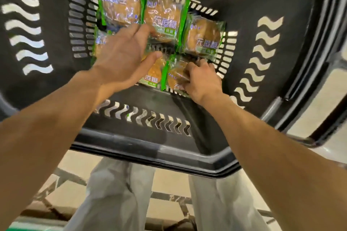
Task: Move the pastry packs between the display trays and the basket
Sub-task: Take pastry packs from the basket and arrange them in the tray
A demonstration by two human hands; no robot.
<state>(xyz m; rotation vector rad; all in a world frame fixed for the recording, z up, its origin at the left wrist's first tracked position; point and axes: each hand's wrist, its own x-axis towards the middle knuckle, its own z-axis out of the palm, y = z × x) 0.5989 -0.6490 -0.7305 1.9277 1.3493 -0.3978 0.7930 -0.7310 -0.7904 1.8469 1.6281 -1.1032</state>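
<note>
Several clear pastry packs with green edges lie on the floor of a black plastic basket (150, 153). One pack (120, 3) is at the far left, another (163, 15) beside it, a third (204, 37) at the right. My left hand (120, 56) hovers over the packs with straight, spread fingers and holds nothing. My right hand (201, 79) reaches down at the near right, its curled fingers gripping the near pack (176, 76). A further pack (152, 75) lies between my hands.
The basket's slotted black walls rise on all sides, with its handle (308, 73) at the right. Below the near rim I see light trousers (120, 193) and a tiled floor (169, 182). No display trays are in view.
</note>
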